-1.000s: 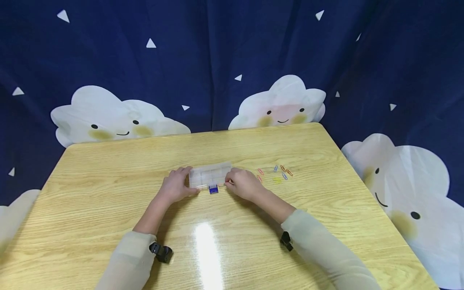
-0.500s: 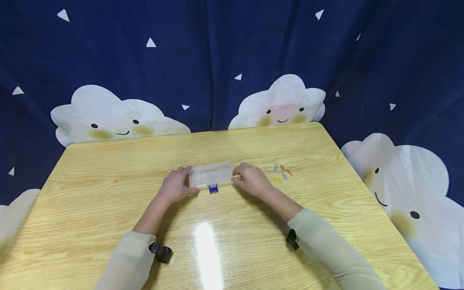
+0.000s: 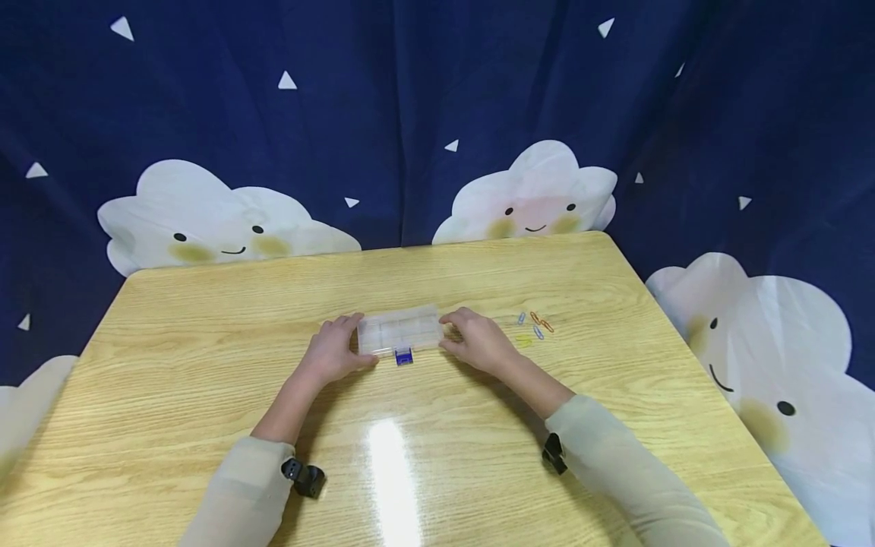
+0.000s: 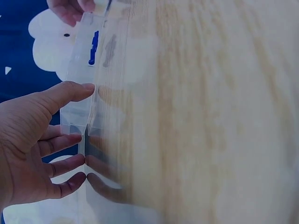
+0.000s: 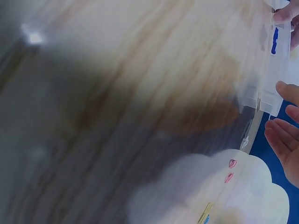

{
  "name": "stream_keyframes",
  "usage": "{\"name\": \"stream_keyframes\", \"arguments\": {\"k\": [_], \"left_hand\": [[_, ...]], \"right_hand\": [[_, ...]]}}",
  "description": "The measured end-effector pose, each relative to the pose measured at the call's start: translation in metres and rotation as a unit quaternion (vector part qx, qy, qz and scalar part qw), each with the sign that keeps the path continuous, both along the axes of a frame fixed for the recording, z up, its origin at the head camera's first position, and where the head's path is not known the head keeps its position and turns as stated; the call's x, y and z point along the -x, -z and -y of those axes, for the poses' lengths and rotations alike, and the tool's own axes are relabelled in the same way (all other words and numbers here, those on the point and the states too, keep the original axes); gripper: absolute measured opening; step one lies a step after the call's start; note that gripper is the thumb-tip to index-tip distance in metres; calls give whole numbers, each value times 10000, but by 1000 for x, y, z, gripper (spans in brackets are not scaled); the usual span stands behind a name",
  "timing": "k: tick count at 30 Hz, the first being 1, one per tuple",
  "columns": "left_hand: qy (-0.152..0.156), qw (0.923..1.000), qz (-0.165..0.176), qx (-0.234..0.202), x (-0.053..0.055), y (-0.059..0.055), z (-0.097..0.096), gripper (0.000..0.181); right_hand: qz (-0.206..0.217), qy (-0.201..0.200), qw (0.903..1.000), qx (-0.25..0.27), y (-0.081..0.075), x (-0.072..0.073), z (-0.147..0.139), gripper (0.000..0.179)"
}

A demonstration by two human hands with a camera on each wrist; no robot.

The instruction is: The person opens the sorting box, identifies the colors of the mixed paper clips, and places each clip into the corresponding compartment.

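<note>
A clear plastic box (image 3: 399, 328) lies on a pale wooden table (image 3: 205, 380), at the centre of the head view. Faint lines divide it, and a blue latch (image 3: 404, 357) sticks out from its near edge.

The person's left hand (image 3: 331, 351) grips the box's left end. Its thumb lies on the near edge, and its fingers reach round the end, slightly spread, in the left wrist view. The right hand (image 3: 478, 342) is just beside the box's right end, with loosely bent fingers and a gap between them and the thumb. Whether it touches the box is hard to tell.

Right of the right hand lie small paper clips: two blue clips (image 3: 538, 333), two orange clips (image 3: 535, 317) and yellow clips (image 3: 523, 341) too close together to count. Two pink clips (image 5: 232, 163) show at the lower right of the right wrist view.

Both arms enter from the bottom of the head view in light sleeves (image 3: 235, 486). Across the top hangs a navy curtain (image 3: 342, 121) with white triangles and smiling clouds.
</note>
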State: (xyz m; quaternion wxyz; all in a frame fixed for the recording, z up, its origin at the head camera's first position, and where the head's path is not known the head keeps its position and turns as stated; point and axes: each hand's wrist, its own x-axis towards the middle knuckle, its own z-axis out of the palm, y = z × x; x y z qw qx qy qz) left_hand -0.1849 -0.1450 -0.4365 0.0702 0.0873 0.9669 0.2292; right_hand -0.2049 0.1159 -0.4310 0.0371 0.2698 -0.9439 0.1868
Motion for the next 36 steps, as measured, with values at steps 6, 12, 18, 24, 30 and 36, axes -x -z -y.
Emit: {"name": "stream_keyframes", "arguments": {"k": [6,12,18,24,30,36], "left_hand": [[32,10000,-9,-17,0,0,0,83],[56,10000,-20,-3,1,0,1,83],[81,10000,9,28,1,0,1,83],[99,10000,1,6,0,-1,1,84],[111,9999,-51,-3,-1,0,2,84],[126,9999,-82,-3,0,2,3,85]], "right_hand": [[214,92,9997,-79,5,2,3,48],[361,128,9992,-97,7,4,4,56],[398,17,9991,-124,6,6,3,63],[496,-393,9979,-122,7,7,3,62],[635,-639,9958,-140,9,8,3,57],[679,-777,9946,-133,8,9,2,56]]}}
